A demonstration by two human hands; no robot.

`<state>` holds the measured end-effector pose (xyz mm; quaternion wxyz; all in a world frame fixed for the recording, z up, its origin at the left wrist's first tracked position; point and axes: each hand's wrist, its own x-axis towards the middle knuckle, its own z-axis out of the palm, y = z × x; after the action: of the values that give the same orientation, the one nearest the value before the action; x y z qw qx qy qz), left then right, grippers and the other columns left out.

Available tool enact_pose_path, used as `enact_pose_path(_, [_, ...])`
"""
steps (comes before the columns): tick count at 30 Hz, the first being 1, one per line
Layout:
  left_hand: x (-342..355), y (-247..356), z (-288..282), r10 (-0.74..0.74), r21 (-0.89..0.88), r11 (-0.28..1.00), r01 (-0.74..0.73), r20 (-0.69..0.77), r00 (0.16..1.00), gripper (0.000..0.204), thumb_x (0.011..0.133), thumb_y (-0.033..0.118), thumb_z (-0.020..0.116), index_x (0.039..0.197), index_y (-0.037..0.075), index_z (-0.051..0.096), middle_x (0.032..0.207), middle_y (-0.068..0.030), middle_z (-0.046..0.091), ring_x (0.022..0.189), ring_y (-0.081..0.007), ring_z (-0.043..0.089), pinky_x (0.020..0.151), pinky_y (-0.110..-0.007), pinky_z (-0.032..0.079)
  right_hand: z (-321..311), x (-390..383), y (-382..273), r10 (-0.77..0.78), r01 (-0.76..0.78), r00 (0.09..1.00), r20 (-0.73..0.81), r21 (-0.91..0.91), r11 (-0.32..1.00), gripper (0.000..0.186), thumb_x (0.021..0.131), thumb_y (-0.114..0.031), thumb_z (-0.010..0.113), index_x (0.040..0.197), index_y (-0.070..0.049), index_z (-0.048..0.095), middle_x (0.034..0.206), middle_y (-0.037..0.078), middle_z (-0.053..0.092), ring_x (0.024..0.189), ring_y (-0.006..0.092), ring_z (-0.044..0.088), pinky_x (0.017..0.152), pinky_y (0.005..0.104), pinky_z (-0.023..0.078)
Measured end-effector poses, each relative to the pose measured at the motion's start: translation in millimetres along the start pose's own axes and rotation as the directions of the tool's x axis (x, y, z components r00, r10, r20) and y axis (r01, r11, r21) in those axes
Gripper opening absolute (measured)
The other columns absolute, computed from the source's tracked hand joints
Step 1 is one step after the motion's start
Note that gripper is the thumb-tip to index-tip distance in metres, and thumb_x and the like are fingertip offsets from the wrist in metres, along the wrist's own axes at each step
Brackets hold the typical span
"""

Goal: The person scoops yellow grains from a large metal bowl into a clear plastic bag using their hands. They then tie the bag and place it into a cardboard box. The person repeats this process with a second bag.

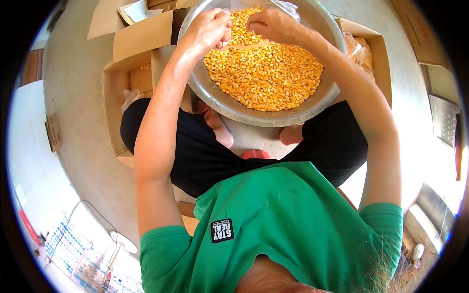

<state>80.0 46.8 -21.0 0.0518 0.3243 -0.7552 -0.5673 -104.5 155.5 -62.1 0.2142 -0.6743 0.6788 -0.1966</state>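
A large metal basin (200, 80) of yellow corn kernels (266, 78) is in front of me, between my knees. My left hand (211, 28) is closed over the basin's left side, fingers curled in. Opposite it, my right hand (276, 25) is bent downward with its fingers pinched together. Clear plastic (288, 8), apparently a bag, shows behind the right hand. A thin pale strip (244, 46) runs between the hands, like the bag's edge. More kernels show beyond it; whether they are inside the bag is hard to tell. My fingertips are partly hidden.
Open cardboard boxes (115, 93) stand left of the basin, one with a few kernels inside. A further box (383, 63) on the right holds a filled plastic bag (359, 53). My bare feet are under the basin's near rim. A white fan (124, 242) appears at lower left.
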Motion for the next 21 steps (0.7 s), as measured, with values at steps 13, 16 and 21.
enact_pose_path(13, [-1.0,7.9,4.1,-0.007,-0.016,1.000,0.007,0.013,1.000,0.033,0.102,0.027,0.036,0.089,0.001,0.052,0.059,-0.0042,0.051,0.049,-0.0116,0.045,0.049,-0.028,0.041,101.9,-18.1,-34.7,-0.094,0.131,0.983,0.159,-0.242,0.961,0.033,0.089,-0.028,0.055,0.116,-0.010,0.056,0.118,0.019,0.050,0.117,0.0375,0.047,0.096,0.0533,0.041])
enact_pose_path(16, [-2.4,9.0,3.5,-0.004,-0.021,1.000,0.004,0.007,1.000,0.033,0.102,0.027,0.036,0.089,0.001,0.052,0.059,-0.0044,0.051,0.049,-0.0118,0.045,0.049,-0.028,0.041,106.4,-21.5,-45.7,-0.118,0.158,0.979,0.164,-0.262,0.952,0.029,0.088,-0.028,0.057,0.110,-0.010,0.055,0.109,0.016,0.051,0.105,0.0341,0.051,0.089,0.0505,0.044])
enact_pose_path(21, [-2.2,9.6,2.9,0.006,-0.031,1.000,-0.006,0.009,1.000,0.033,0.102,0.027,0.036,0.088,0.001,0.051,0.059,-0.0045,0.050,0.049,-0.0120,0.045,0.048,-0.028,0.041,108.5,-33.0,-48.9,-0.223,0.249,0.962,0.159,-0.165,0.954,0.020,0.087,-0.023,0.057,0.100,-0.008,0.059,0.102,0.017,0.055,0.096,0.0344,0.056,0.079,0.0462,0.049])
